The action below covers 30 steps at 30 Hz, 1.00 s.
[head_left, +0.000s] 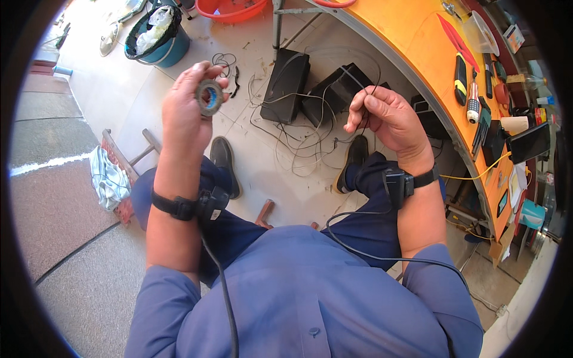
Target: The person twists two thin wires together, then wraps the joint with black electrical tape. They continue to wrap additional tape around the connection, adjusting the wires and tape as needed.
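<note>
My left hand [190,98] is closed around a roll of dark tape [203,105] with a blue core, held up over the floor. On the other side, my right hand [391,119] pinches a thin dark cable [377,76] between thumb and fingers; the cable runs up and away from the fingertips. Below and between the hands, two black boxes, one a speaker-like box [286,86] and the other a tilted box [334,92], lie on the floor among tangled grey and black wires [310,146]. Both wrists carry black straps with small devices and leads.
An orange table [412,48] curves along the right, bearing a yellow-black cutter [460,80], a screwdriver [473,104] and a phone [529,143]. At the upper left stand a lined blue bucket [170,51] and a red basin [231,13]. A cloth [108,179] hangs on the stool at left.
</note>
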Each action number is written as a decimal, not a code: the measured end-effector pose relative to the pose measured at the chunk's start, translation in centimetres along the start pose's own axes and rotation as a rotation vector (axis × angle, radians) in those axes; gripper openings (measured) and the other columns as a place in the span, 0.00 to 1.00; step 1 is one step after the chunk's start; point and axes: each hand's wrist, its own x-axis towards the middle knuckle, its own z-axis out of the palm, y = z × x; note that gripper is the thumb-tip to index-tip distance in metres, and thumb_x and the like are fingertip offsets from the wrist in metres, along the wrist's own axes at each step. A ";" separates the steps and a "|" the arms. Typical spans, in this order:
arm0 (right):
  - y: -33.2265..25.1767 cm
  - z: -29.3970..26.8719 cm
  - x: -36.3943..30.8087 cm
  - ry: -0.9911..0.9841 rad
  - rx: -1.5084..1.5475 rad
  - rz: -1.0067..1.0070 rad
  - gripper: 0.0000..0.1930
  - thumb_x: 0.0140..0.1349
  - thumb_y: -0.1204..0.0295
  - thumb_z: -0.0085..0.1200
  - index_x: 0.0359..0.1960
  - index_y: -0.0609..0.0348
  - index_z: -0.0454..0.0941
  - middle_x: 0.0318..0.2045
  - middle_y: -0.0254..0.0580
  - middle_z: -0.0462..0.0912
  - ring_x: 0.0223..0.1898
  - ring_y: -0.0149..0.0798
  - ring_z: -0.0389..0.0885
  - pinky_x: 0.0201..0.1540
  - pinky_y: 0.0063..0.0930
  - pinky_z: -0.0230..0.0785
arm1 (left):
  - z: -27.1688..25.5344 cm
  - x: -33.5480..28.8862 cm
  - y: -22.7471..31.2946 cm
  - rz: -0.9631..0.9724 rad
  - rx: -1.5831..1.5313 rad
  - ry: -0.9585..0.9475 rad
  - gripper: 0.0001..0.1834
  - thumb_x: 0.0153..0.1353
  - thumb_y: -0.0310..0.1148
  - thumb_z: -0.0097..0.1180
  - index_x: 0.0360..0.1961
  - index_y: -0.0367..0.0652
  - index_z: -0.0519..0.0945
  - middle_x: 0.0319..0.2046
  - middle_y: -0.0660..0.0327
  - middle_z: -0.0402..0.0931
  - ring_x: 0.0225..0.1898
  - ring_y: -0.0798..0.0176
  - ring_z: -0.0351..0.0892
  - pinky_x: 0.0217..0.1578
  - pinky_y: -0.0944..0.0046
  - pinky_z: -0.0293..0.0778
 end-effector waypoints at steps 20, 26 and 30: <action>1.1 4.1 3.0 -0.123 0.357 -0.087 0.20 0.79 0.58 0.46 0.56 0.64 0.77 0.43 0.43 0.84 0.47 0.42 0.88 0.53 0.37 0.82 | 4.0 -6.3 -10.5 -0.109 1.052 -0.745 0.16 0.68 0.41 0.61 0.52 0.45 0.85 0.38 0.54 0.86 0.41 0.55 0.85 0.45 0.57 0.79; 1.5 4.6 3.7 0.159 -0.061 0.048 0.27 0.75 0.47 0.51 0.56 0.61 0.80 0.46 0.40 0.84 0.46 0.34 0.85 0.49 0.28 0.77 | 3.3 -5.4 -7.9 -0.198 0.776 -0.648 0.14 0.72 0.37 0.60 0.48 0.37 0.84 0.32 0.63 0.81 0.35 0.72 0.76 0.40 0.68 0.75; 1.7 4.7 3.9 0.100 -0.144 0.096 0.29 0.77 0.48 0.47 0.60 0.64 0.78 0.50 0.43 0.84 0.50 0.37 0.85 0.55 0.30 0.77 | 2.2 -5.0 -4.7 -0.184 0.710 -0.651 0.13 0.74 0.36 0.57 0.51 0.39 0.84 0.36 0.67 0.81 0.39 0.72 0.76 0.45 0.68 0.75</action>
